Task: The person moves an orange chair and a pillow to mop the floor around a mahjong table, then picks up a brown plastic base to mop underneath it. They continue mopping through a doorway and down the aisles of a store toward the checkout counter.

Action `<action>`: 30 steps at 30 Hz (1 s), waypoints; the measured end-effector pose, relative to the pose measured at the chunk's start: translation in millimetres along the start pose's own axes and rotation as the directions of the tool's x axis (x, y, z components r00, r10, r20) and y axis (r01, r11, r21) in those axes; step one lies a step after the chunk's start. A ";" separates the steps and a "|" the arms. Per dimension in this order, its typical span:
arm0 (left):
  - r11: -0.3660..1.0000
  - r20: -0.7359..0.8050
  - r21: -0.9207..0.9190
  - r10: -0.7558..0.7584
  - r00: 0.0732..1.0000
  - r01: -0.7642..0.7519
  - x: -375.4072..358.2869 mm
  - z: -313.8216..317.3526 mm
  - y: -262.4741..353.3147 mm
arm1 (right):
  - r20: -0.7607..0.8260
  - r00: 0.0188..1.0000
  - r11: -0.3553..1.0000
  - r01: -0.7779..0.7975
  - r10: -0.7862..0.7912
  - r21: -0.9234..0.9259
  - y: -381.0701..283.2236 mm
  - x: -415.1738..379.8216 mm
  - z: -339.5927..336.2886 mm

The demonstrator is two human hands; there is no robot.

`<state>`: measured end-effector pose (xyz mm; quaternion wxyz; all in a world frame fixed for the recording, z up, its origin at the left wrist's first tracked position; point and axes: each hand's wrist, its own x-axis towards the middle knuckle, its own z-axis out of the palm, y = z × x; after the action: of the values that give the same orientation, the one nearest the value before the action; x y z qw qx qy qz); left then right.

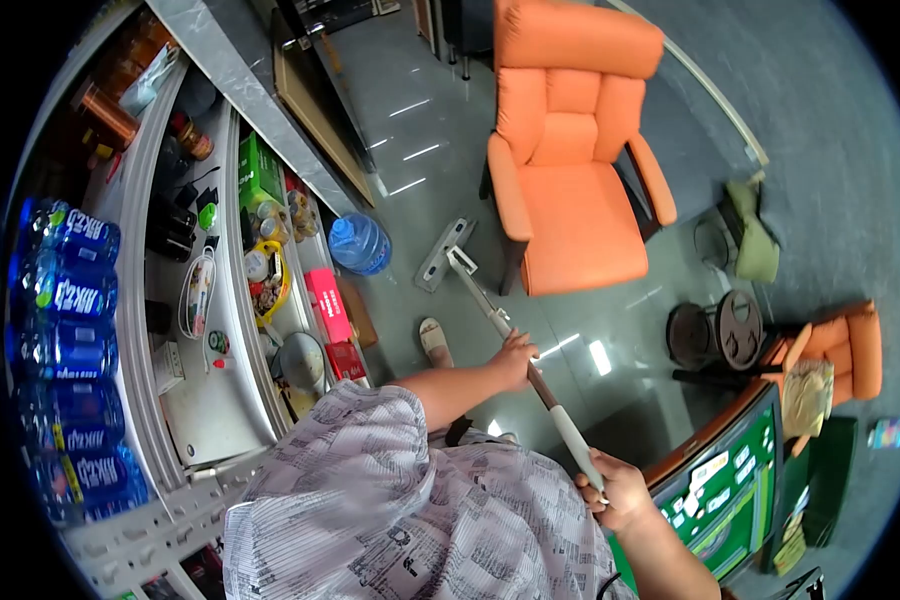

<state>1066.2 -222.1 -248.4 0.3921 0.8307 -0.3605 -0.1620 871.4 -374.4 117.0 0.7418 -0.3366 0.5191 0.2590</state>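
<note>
A flat mop with a long white and brown handle (569, 432) slants across the floor in front of me. Its flat grey head (444, 256) lies on the glossy tiles, left of the orange armchair (582, 220). My left hand (515, 361) is wrapped round the middle of the handle. Lower down, near the end of the handle, my right hand (615, 488) is closed on the white grip. A large blue water jug (360, 244) stands on the floor to the left of the mop head.
Metal shelves (220, 420) on my left hold a pack of blue bottles (75, 365), boxes and jars. To the right are a green-topped table (715, 500), a dark round stand (738, 330) and a second orange chair (850, 350). My sandalled foot (434, 342) is below.
</note>
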 end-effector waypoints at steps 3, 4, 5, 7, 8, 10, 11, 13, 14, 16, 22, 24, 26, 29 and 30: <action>0.997 0.135 0.074 0.018 0.991 -0.028 58.8 -72.5 -55.6 | -0.022 0.999 0.995 -0.029 0.027 -0.099 -54.4 41.1 71.3; 0.997 0.188 0.073 0.000 0.982 -0.014 81.6 -92.9 -77.1 | -0.011 0.999 0.991 -0.044 0.043 -0.125 -74.5 53.4 96.0; 0.996 0.257 0.085 -0.001 0.966 -0.022 103.4 -113.4 -98.5 | 0.015 0.997 0.989 -0.072 0.075 -0.127 -94.2 65.9 118.5; 0.994 0.384 0.104 -0.004 0.923 -0.039 145.1 -159.9 -133.4 | 0.063 0.988 0.982 -0.129 0.139 -0.139 -135.4 87.4 164.0; 0.995 0.354 0.084 0.017 0.935 -0.049 160.6 -179.8 -148.0 | 0.058 0.984 0.979 -0.163 0.171 -0.125 -155.9 92.2 191.3; 0.994 0.335 0.081 0.043 0.941 -0.074 189.3 -206.4 -181.8 | 0.106 0.978 0.982 -0.170 0.179 -0.087 -187.2 107.4 228.7; 0.993 0.327 0.080 0.055 0.944 -0.086 202.7 -217.1 -196.9 | 0.130 0.975 0.982 -0.175 0.183 -0.067 -200.7 115.3 244.1; 0.988 0.389 0.121 0.046 0.920 -0.100 231.1 -257.8 -205.5 | 0.189 0.964 0.982 -0.191 0.185 0.013 -224.0 131.8 268.5; 0.988 0.390 0.116 0.050 0.920 -0.103 243.7 -275.7 -210.7 | 0.218 0.959 0.979 -0.198 0.183 0.051 -235.7 140.2 279.4; 0.986 0.426 0.134 0.029 0.904 -0.095 271.0 -295.9 -231.9 | 0.275 0.944 0.964 -0.228 0.183 0.140 -257.7 155.5 300.0; 0.992 0.161 0.122 -0.014 0.987 -0.006 343.5 -356.4 -296.2 | 0.413 0.903 0.935 -0.238 0.114 0.264 -341.6 204.3 370.3; 0.990 0.039 0.098 -0.104 0.994 0.100 365.1 -379.0 -308.8 | 0.407 0.906 0.944 -0.229 0.117 0.237 -377.3 218.8 399.7; 0.979 -0.057 0.052 -0.193 0.980 0.196 383.1 -410.0 -300.8 | 0.402 0.910 0.953 -0.207 0.104 0.222 -419.4 243.9 418.1; 0.964 -0.170 -0.052 -0.265 0.949 0.260 404.1 -459.0 -270.2 | 0.423 0.895 0.947 -0.249 0.145 0.203 -483.5 288.7 454.3; 0.967 -0.237 -0.109 -0.252 0.938 0.232 411.4 -476.1 -258.4 | 0.409 0.899 0.953 -0.246 0.156 0.177 -502.7 295.7 473.0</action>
<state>1733.7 -154.5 -136.6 0.4439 0.8663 -0.1967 -0.1176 1618.7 -322.1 64.6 0.8326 -0.1366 0.4187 0.3360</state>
